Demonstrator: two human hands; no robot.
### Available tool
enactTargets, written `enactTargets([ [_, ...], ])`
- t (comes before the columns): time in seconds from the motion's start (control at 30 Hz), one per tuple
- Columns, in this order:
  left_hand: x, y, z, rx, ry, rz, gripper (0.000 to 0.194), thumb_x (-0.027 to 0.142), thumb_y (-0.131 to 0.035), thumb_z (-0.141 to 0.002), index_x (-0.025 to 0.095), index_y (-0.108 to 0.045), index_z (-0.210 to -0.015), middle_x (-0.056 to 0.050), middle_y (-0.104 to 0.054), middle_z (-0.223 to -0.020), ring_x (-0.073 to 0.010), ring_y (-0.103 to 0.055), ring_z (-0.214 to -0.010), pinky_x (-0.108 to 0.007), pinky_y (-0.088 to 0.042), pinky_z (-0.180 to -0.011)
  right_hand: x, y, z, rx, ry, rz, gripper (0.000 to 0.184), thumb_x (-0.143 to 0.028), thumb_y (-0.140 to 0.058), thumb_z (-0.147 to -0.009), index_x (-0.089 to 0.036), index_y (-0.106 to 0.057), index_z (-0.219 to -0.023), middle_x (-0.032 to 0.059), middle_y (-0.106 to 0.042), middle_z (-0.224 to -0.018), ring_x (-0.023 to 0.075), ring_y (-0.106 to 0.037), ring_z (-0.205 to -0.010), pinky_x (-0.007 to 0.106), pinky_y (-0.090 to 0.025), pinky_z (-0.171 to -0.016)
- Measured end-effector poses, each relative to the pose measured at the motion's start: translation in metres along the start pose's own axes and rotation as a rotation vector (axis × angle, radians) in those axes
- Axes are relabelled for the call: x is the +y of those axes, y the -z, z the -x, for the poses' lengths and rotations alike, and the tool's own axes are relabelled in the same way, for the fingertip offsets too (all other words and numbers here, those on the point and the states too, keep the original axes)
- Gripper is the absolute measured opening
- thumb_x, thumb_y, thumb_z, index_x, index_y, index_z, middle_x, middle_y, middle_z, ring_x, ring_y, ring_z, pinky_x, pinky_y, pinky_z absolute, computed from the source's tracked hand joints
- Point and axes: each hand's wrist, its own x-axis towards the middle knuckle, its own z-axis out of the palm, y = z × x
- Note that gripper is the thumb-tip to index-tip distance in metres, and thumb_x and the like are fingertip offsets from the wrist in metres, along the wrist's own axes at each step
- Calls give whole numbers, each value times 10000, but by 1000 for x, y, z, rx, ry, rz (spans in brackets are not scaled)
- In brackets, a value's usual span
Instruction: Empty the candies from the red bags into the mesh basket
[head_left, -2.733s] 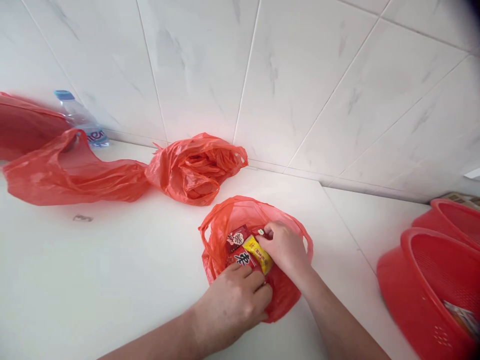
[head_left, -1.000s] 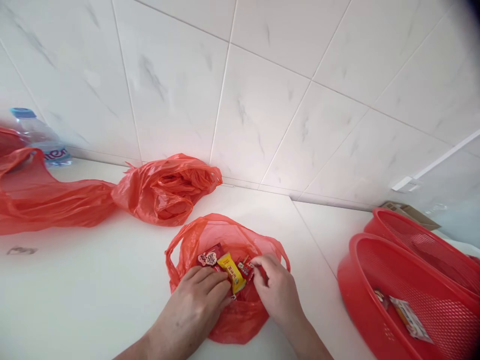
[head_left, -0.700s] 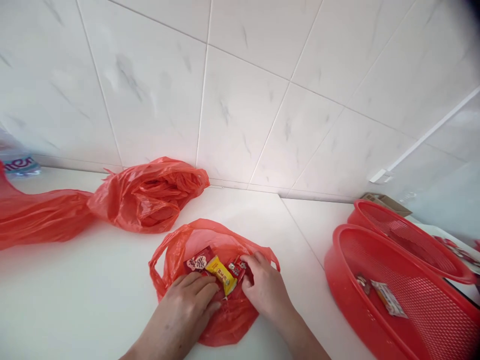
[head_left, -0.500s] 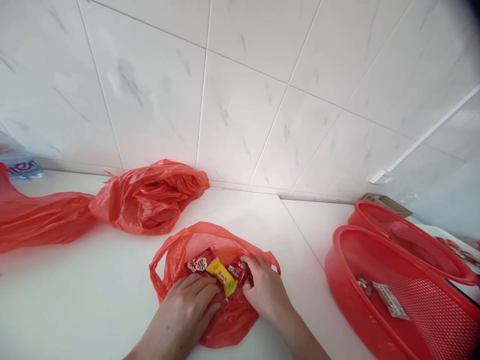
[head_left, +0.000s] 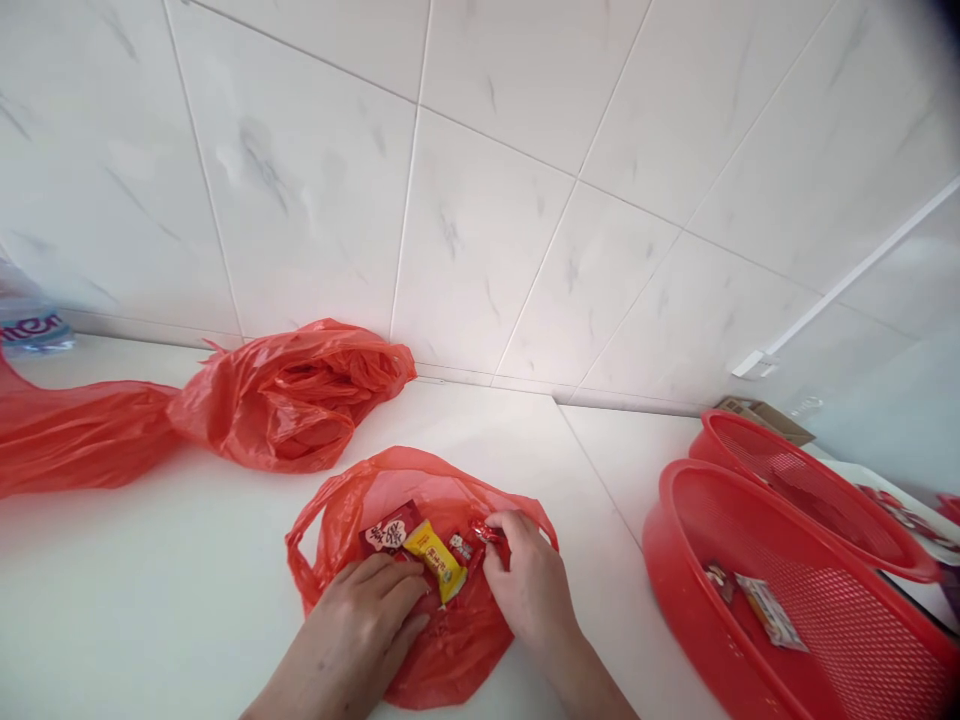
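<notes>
An unfolded red plastic bag (head_left: 442, 670) lies on the white table with several wrapped snacks inside. Its contents include a dark red packet (head_left: 390, 530) with white lettering, a yellow packet (head_left: 437, 562) and small red-wrapped candies (head_left: 461, 546). Over the bag's left side rests my left hand (head_left: 369, 618), fingers stretched forward and thumb apart, beside the yellow packet; what lies beneath the fingers is partly hidden. On the bag's right, my right hand (head_left: 529, 575) is closed, pinching a shiny red-wrapped candy (head_left: 487, 532) between thumb and fingers.
Behind, a crumpled bundle of red bags (head_left: 300, 400) trails leftward toward a plastic bottle (head_left: 34, 325). To the right stand two red mesh baskets; the nearer basket (head_left: 660, 545) holds a few packets (head_left: 771, 612). A cardboard box (head_left: 772, 420) sits by the tiled wall (head_left: 487, 250).
My right hand has raised a red candy slightly from the others in the bag. My left hand has stayed almost in place; the view has shifted a little.
</notes>
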Motion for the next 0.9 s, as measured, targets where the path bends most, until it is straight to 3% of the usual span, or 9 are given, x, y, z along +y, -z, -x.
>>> enactTargets([
  [0.13, -2, 0, 0, 13, -8, -8, 190, 243, -441, -923, 243, -619, -990, -29, -678, -1018, -212, -622, -921, -367, -511, -814, 0, 2, 0, 77, 61, -94, 165, -133, -516, -800, -230, -607, -897, 25, -671, -895, 189, -637, -790, 321, -512, -697],
  [0.37, 0, 1, 0, 1, -2, -9, 200, 231, -428, -926, 236, -623, -970, -31, -681, -1006, -209, -624, -903, -354, -508, -797, -1, 14, 10, 440, 257, -486, 152, -134, -497, -858, -210, -539, -983, 41, -606, -926, 133, -600, -782, 243, -496, -643],
  [0.9, 0, 1, -1, 36, -31, -43, 184, 223, -468, -903, 232, -641, -964, -35, -695, -1008, -205, -645, -890, -336, -520, -796, -4, 10, 7, 368, 261, -443, 112, -111, -482, -856, -214, -510, -889, 38, -598, -881, 129, -583, -759, 248, -495, -646],
])
